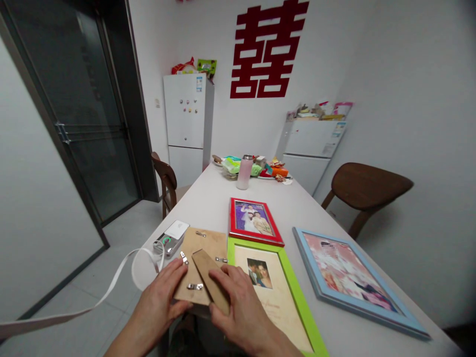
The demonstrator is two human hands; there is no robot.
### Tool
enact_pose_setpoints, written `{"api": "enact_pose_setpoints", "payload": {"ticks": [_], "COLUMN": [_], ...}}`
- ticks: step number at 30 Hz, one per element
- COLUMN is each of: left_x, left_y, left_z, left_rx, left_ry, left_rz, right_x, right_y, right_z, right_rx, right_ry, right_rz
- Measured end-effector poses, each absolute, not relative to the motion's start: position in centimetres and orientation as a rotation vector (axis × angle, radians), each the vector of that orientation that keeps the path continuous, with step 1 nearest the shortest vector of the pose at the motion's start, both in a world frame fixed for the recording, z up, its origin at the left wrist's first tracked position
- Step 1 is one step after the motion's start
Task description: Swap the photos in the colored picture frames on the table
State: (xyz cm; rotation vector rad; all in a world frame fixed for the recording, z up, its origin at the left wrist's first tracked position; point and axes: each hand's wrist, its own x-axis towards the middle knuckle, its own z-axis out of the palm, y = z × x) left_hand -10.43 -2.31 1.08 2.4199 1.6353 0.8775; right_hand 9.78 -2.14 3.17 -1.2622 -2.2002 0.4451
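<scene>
Holding the back panel [192, 272] at the near left of the tabletop [208, 203] occupies both hands. The left hand [161, 295] pinches the near left corner, fingers along the left edge and thumb at the near edge, presumably to prevent sliding. The grip of the right hand [240, 302] pinches the wide near end of the stand leg [208, 275], index finger above, thumb at the near end; contact underneath cannot be told. The panel lies back side up, which probably gives access to the leg and the clips [195, 286]. The green frame [299, 297] and red frame [256, 238] lie face up just to the right; the blue frame [372, 311] lies farther right, apparently leaving working room.

Appearance: the panel is light brown and board-like, with four silvery clips spaced around it. The leg is brown, slanting toward the near right and narrowing toward its far end.
</scene>
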Motion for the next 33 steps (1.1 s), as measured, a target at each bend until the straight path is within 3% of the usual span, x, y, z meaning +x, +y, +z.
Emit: {"api": "enact_pose_setpoints", "payload": {"ticks": [5,17,33], "left_x": [-7.0,1.3,0.8], "left_y": [-3.2,-3.6,-3.5], "left_z": [2.8,1.1,0.9], "left_rx": [2.538,2.471,2.529], "left_ry": [1.469,1.297,1.183], "left_rz": [1.06,0.518,0.396], "right_x": [13.9,23.2,23.1], "right_y": [-3.0,-5.3,-3.2], "right_z": [4.5,1.6,0.1], "right_rx": [-1.266,-1.518,-1.537], "right_ry": [-2.23,-2.312,-2.233], "right_rz": [0.398,0.366,0.07]}}
